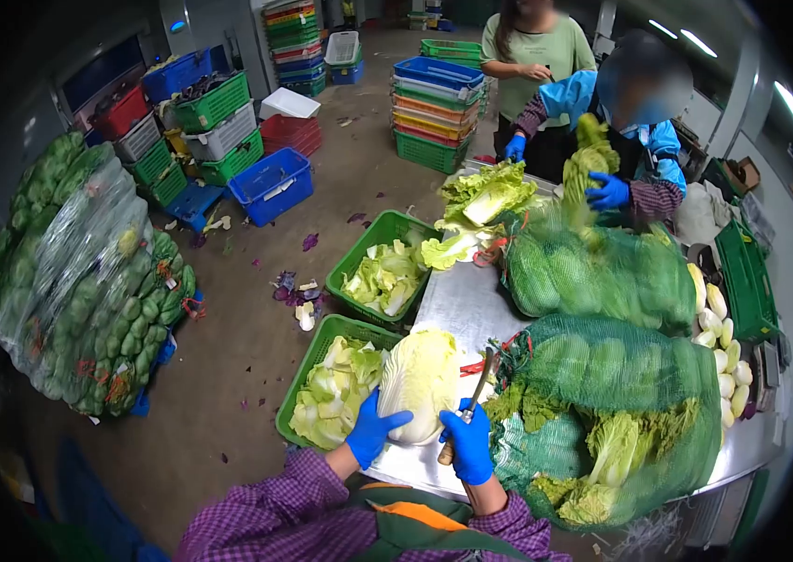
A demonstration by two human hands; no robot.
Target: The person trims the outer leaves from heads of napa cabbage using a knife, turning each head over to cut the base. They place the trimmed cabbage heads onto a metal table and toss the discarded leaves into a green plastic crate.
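A pale, trimmed napa cabbage (420, 384) is at the near edge of the metal table (467, 302). My left hand (374, 431), in a blue glove, grips its lower left side with the thumb across the front. In my gloved right hand (468, 444) is a knife (479, 386) with a wooden handle, its blade pointing up and away from me. That hand is close against the cabbage's right side. Just right of it lies a green mesh bag (616, 361) of cabbages, with leafy heads showing at its opening.
Two green crates of leaves, a near one (286, 412) and a farther one (345, 258), stand left of the table. A co-worker (645, 140) across it handles a cabbage beside another mesh bag (593, 272). Stacked crates (434, 112) and a wrapped cabbage pile (88, 281) stand on the floor.
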